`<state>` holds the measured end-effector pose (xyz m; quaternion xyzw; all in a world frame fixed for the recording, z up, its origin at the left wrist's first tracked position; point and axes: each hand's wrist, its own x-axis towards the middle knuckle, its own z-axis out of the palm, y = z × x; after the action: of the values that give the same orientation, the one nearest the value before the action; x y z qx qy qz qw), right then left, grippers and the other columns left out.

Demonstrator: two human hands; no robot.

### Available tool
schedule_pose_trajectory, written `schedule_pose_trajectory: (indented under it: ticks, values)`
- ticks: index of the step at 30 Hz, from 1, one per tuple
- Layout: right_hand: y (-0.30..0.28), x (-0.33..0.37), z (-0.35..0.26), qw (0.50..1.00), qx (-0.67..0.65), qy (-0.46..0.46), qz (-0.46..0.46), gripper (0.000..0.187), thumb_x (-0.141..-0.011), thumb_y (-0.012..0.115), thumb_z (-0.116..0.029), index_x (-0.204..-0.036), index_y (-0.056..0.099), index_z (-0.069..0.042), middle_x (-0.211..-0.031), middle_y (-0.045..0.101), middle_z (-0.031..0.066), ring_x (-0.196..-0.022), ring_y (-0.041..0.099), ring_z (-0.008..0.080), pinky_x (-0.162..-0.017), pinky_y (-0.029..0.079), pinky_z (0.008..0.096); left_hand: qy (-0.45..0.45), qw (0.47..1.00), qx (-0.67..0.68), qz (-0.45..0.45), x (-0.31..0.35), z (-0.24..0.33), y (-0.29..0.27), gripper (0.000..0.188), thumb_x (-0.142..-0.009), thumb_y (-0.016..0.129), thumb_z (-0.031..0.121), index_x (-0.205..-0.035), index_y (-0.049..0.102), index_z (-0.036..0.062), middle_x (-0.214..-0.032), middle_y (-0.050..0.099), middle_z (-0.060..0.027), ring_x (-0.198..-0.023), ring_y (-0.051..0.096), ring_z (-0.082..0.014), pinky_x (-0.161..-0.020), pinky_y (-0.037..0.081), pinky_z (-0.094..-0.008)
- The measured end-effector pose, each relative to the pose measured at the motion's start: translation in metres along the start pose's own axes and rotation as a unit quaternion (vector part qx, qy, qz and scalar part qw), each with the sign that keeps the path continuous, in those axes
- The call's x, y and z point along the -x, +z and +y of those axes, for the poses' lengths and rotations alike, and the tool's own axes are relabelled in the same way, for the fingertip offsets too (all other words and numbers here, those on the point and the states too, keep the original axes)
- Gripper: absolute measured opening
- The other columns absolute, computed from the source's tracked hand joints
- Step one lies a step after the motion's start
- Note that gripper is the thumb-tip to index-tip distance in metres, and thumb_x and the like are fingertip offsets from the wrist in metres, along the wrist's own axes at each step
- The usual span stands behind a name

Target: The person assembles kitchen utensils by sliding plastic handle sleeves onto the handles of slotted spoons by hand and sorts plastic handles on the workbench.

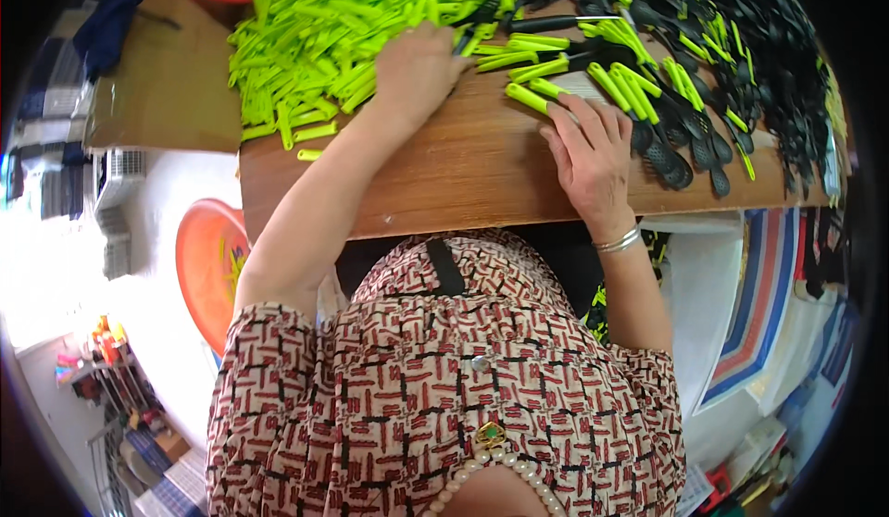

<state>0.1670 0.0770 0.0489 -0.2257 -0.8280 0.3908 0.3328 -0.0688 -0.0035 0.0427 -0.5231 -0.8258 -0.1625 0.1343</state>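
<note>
1. Tools with green handles point(639, 91) and black slotted heads lie in a row on the wooden surface point(463, 179), long axes running from far left to near right, handles toward the far left, heads toward the near right.
2. One loose green handle point(528, 98) lies just left of the right hand, slanting the same way.
3. The left hand point(419, 71) rests palm down at the near edge of the heap of green handles point(324, 26), fingers curled into the pieces; whether it grips one I cannot tell.
4. The right hand point(590, 158) lies flat and spread on the surface, fingertips touching the nearest tool handles, nothing clamped in it.
5. The tool row sits just far and right of the right hand; the green heap lies left of both hands.
</note>
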Motion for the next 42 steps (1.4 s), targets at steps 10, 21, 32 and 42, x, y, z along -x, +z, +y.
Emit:
schedule_pose_trajectory:
  ticks: [10,21,32,42]
  values:
    - [0.047,-0.004,0.01,0.885,-0.392,0.232,-0.099,0.018,-0.103,0.061,-0.013,-0.103,0.072,0.002,-0.096,0.073,0.0042,-0.086,0.065,0.008,-0.078,0.05,0.0225,-0.099,0.918,0.383,0.022,0.088,0.059,-0.027,0.014,-0.09,0.073,0.014,-0.1,0.072,0.0037,-0.091,0.071,-0.0145,-0.083,0.07,-0.0323,-0.072,0.056,-0.0386]
    - [0.041,0.003,-0.024,0.896,-0.308,0.24,-0.21,0.022,-0.104,0.058,-0.014,-0.111,0.07,0.003,-0.077,0.064,0.0008,-0.069,0.06,0.0073,-0.067,0.05,0.0237,-0.156,0.987,-0.025,0.001,0.134,-0.035,-0.06,0.023,-0.087,0.076,0.033,-0.094,0.072,0.0118,-0.097,0.065,-0.0059,-0.1,0.061,-0.03,-0.086,0.047,-0.0438]
    - [0.038,-0.001,-0.028,0.893,-0.247,0.293,-0.236,0.02,-0.101,0.063,-0.016,-0.091,0.07,-0.001,-0.065,0.062,0.0002,-0.055,0.056,0.0068,-0.052,0.045,0.0234,-0.094,0.954,0.283,-0.011,0.12,-0.008,-0.056,0.015,-0.093,0.067,0.007,-0.107,0.062,0.0038,-0.097,0.065,-0.0134,-0.097,0.064,-0.0325,-0.082,0.05,-0.0408]
    - [0.038,0.004,-0.024,0.919,-0.184,0.224,-0.267,0.018,-0.098,0.066,-0.017,-0.09,0.071,-0.002,-0.06,0.06,0.0001,-0.055,0.054,0.0076,-0.053,0.043,0.0277,0.097,0.926,0.339,-0.133,0.089,0.003,-0.084,0.019,-0.088,0.072,0.003,-0.106,0.065,0.0043,-0.1,0.062,-0.011,-0.093,0.064,-0.0285,-0.081,0.052,-0.0362]
